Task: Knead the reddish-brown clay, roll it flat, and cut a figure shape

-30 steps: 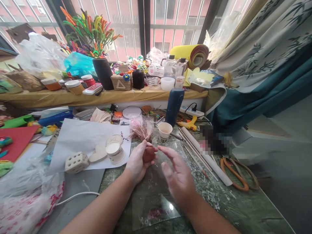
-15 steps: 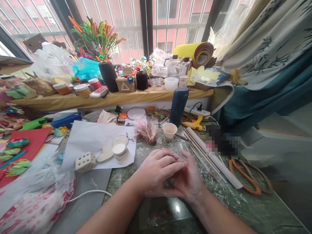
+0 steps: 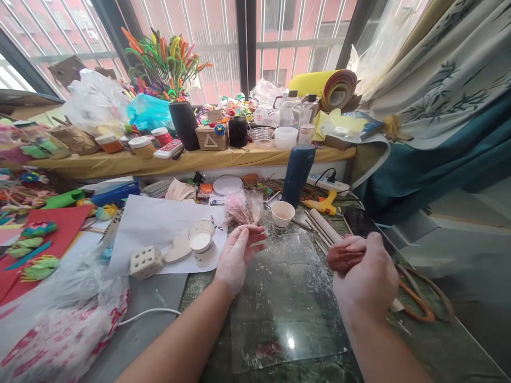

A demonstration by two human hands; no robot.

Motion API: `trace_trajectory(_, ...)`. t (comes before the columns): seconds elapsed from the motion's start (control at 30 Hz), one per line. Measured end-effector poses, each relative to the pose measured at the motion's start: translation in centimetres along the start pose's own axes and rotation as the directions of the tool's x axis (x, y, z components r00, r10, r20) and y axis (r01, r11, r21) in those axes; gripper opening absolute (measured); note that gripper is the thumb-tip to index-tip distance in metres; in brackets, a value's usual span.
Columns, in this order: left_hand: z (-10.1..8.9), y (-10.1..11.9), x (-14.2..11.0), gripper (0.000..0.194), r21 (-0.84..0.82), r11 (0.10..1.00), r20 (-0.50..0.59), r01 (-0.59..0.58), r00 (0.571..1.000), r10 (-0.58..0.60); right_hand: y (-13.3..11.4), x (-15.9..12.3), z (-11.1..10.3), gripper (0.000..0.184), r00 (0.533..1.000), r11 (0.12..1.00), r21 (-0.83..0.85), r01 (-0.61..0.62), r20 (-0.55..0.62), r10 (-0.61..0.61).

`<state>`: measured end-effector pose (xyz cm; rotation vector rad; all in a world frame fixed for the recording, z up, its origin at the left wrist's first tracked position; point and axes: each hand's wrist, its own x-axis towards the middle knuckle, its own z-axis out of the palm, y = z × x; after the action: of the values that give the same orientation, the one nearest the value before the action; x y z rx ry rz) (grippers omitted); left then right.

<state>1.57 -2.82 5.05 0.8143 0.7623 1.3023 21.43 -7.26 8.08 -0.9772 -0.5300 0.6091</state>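
Window daylight, small bright glare on the clear sheet (image 3: 293, 287), edges stretched.

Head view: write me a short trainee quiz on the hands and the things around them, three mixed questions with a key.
1. Short answer: which hand holds the reddish-brown lump?
2. Multiple choice: what is the main colour of the glue gun? A) red B) yellow C) green
3. Fill in the blank: the heart-shaped piece lies on a sheet of white ____.

Key: 1: the right hand; 2: B; 3: paper.
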Motion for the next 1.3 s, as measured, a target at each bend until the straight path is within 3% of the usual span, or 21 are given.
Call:
trace_trajectory(0.07,0.2,0.2,-0.1,0.043,-0.128,0.985,0.024,0.118,0.993,-0.116,0.6,-1.3,0.3,0.021,0.975,0.986,-0.108,0.123,0.199,-0.100)
trace_trajectory(0.1,0.3,0.3,-0.2,0.048,-0.166,0.971,0.036,0.173,0.985,-0.169,0.8,-2.0,0.5,0.023,0.909,0.973,-0.158,0.167,0.406,-0.090)
trace_trajectory(0.17,0.3,0.7,-0.3,0.052,-0.179,0.959,-0.006,0.219,0.975,-0.223,1.1,-3.4,0.7,0.043,0.649,0.944,-0.226,0.240,0.761,0.017)
trace_trajectory(0.2,0.3,0.9,-0.3,0.050,-0.158,0.966,-0.061,0.205,0.974,-0.217,1.2,-3.9,0.8,0.049,0.537,0.936,-0.235,0.260,0.841,0.062)
trace_trajectory(0.23,0.3,1.1,-0.2,0.047,-0.126,0.976,-0.125,0.175,0.974,-0.191,1.4,-4.3,0.8,0.049,0.494,0.937,-0.239,0.256,0.865,0.086)
trace_trajectory(0.3,0.3,1.4,0.2,0.041,-0.052,0.992,-0.198,0.112,0.973,-0.120,1.9,-4.8,0.9,0.041,0.574,0.951,-0.278,0.139,0.804,0.152)
trace_trajectory(0.37,0.4,1.6,0.4,0.043,0.017,0.998,-0.170,0.061,0.984,-0.057,2.5,-5.1,1.1,0.035,0.663,0.934,-0.324,-0.151,0.668,0.338)
trace_trajectory(0.4,0.5,1.6,0.4,0.046,0.058,0.998,-0.149,0.031,0.989,-0.022,2.8,-5.2,1.3,0.034,0.654,0.886,-0.317,-0.340,0.597,0.464)
trace_trajectory(0.47,0.6,1.5,0.1,0.050,0.193,0.981,-0.102,-0.034,0.993,0.055,3.2,-5.4,1.7,0.039,0.513,0.693,-0.223,-0.685,0.528,0.677)
trace_trajectory(0.53,0.6,1.5,-0.5,0.049,0.449,0.880,0.019,-0.153,0.987,0.162,3.2,-5.6,2.2,0.045,0.297,0.448,-0.117,-0.886,0.599,0.743)
trace_trajectory(0.6,0.6,1.6,-1.2,0.044,0.693,0.622,0.268,-0.364,0.931,0.247,2.7,-5.5,2.4,0.051,0.143,0.259,-0.062,-0.964,0.702,0.697)
trace_trajectory(0.63,0.7,1.6,-1.4,0.042,0.740,0.469,0.415,-0.482,0.876,0.247,2.5,-5.4,2.5,0.052,0.115,0.201,-0.032,-0.979,0.726,0.678)
trace_trajectory(0.7,0.7,1.5,-1.7,0.045,0.698,0.260,0.644,-0.667,0.744,0.179,2.3,-4.9,2.3,0.049,0.144,0.140,0.063,-0.988,0.703,0.696)
trace_trajectory(0.77,0.6,1.3,-1.6,0.065,0.631,0.212,0.740,-0.747,0.661,0.126,2.4,-4.1,2.1,0.042,0.216,0.140,0.172,-0.975,0.598,0.772)
trace_trajectory(0.8,0.4,1.1,-1.4,0.076,0.616,0.224,0.748,-0.755,0.650,0.136,2.5,-3.7,1.9,0.039,0.254,0.164,0.212,-0.963,0.527,0.811)
trace_trajectory(0.9,-0.5,0.7,-0.8,0.089,0.622,0.336,0.667,-0.707,0.704,0.246,2.3,-2.7,1.5,0.038,0.372,0.304,0.228,-0.925,0.386,0.844)
trace_trajectory(1.0,-1.4,0.5,-0.3,0.069,0.614,0.526,0.512,-0.589,0.804,0.303,1.2,-1.9,1.2,0.046,0.545,0.499,0.230,-0.836,0.459,0.702)
trace_trajectory(1.1,-1.6,0.1,0.0,0.048,0.526,0.733,0.335,-0.432,0.897,0.288,0.0,-0.9,0.6,0.050,0.671,0.665,0.231,-0.710,0.507,0.541)
trace_trajectory(1.17,-1.5,-0.4,0.2,0.041,0.436,0.836,0.215,-0.333,0.941,0.263,-0.5,-0.1,0.2,0.044,0.818,0.823,0.217,-0.525,0.397,0.417)
trace_trajectory(1.23,-1.3,-0.8,0.3,0.041,0.351,0.907,0.112,-0.234,0.972,0.208,-0.5,0.4,0.0,0.029,0.970,0.964,0.172,-0.204,0.171,0.175)
trace_trajectory(1.3,-1.0,-0.9,0.4,0.044,0.258,0.957,0.043,-0.131,0.991,0.124,-0.3,0.0,0.1,0.013,0.994,0.989,0.098,0.107,-0.023,-0.105)
